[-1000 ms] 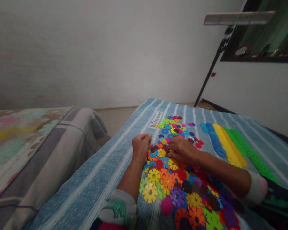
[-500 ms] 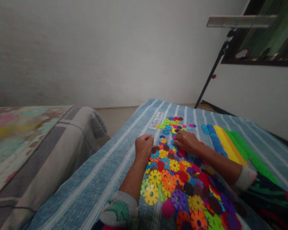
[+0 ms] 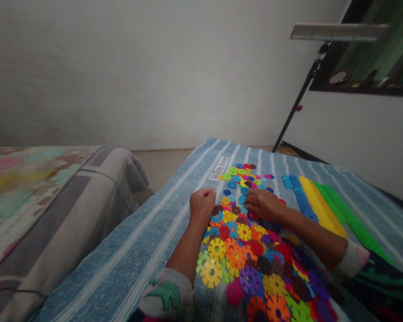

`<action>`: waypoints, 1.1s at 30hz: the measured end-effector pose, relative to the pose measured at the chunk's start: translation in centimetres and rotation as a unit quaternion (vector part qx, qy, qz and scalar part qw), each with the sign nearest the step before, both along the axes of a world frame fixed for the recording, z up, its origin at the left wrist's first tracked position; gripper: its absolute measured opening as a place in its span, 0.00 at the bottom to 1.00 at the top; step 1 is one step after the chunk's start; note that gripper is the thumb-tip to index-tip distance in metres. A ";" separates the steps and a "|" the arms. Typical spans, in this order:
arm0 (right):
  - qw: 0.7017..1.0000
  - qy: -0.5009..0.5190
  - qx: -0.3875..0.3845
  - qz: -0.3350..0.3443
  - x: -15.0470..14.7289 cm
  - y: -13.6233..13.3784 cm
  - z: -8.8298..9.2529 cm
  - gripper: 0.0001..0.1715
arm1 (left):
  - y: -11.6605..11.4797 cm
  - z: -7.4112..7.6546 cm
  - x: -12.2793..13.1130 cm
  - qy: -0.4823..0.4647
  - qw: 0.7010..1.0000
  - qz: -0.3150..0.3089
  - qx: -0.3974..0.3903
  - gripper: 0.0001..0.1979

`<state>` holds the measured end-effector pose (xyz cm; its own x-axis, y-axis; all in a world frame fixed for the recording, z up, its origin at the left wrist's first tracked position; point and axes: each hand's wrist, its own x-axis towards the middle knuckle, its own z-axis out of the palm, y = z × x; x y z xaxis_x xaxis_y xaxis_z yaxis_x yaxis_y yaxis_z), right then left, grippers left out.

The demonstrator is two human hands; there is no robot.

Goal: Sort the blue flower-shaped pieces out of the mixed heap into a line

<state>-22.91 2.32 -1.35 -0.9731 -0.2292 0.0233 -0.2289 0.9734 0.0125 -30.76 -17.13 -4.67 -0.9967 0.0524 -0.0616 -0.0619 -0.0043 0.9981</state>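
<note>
A spread of flat plastic flower-shaped discs (image 3: 251,264) in many colours lies on a blue striped cloth (image 3: 147,241). My left hand (image 3: 202,205) rests as a fist at the left edge of the discs; whether it holds one is hidden. My right hand (image 3: 262,203) lies palm down on the discs a little farther out, fingers curled onto small pieces there. Past it is a smaller cluster of discs (image 3: 242,173). To the right, joined discs form long rows of blue (image 3: 297,194), yellow (image 3: 317,205) and green (image 3: 347,219).
A grey and patterned blanket (image 3: 53,210) lies to the left across a gap of floor. A white wall stands behind. A black lamp stand (image 3: 297,105) with a flat light bar rises at the far right, below a dark window frame.
My right hand moved away from me over the discs, then drew back slightly. My left fist stayed put. The view shifted a little.
</note>
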 end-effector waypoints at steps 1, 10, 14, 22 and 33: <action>1.000 0.000 -0.002 -0.013 0.0 0.5 0.0 0.13 | 0.0 0.0 0.0 0.004 1.000 -0.002 -0.005 0.10; 0.998 0.006 -0.008 -0.058 0.1 1.7 0.4 0.11 | -0.1 -0.3 -0.3 0.042 0.997 -0.026 -0.054 0.09; 0.999 0.003 -0.022 -0.049 0.2 1.1 0.8 0.10 | -0.2 -0.2 -0.2 0.041 0.996 -0.038 -0.076 0.09; 0.999 -0.017 -0.035 -0.025 0.2 1.0 0.0 0.09 | -0.1 0.3 0.1 0.017 0.999 -0.033 -0.029 0.08; 0.998 -0.007 -0.062 0.008 0.4 -0.8 0.1 0.03 | -0.1 0.2 0.1 0.029 0.998 -0.041 -0.035 0.08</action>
<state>-22.54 1.48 -1.23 -0.9695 -0.2418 0.0395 -0.2447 0.9633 -0.1101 -30.68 -17.27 -4.46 -0.9911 0.1325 -0.0105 -0.0015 0.0677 0.9977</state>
